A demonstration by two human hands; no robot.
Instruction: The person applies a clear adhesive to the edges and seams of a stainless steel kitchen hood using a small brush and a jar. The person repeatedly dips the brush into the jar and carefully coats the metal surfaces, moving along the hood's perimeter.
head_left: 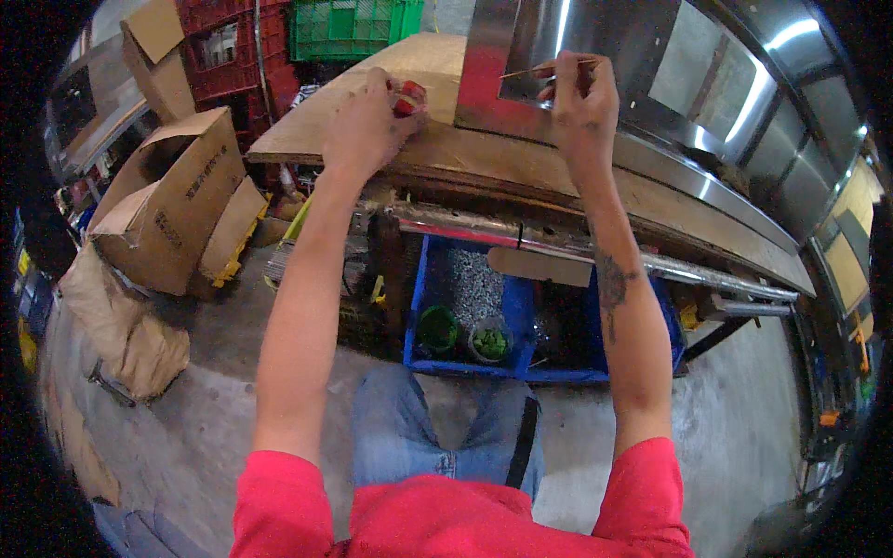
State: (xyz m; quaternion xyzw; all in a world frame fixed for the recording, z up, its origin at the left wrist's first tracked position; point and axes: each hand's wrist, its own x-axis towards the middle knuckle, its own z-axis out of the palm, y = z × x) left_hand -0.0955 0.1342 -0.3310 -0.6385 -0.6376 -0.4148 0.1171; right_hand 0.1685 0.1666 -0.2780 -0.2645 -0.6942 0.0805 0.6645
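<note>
My left hand is closed around a small red object with a pale band, perhaps a little bottle; its kind is partly hidden by the fingers. In my right hand, a thin light-coloured stick is pinched, pointing left over a shiny metal panel. That panel has a dark rectangular area and lies on a brown board on the workbench. My left hand is over the board, left of the panel.
Below the bench sit blue bins with small metal parts and two green-toned cups. A cardboard box and crumpled brown paper lie at left. Red crates and a green crate stand behind. A metal bar runs along the bench front.
</note>
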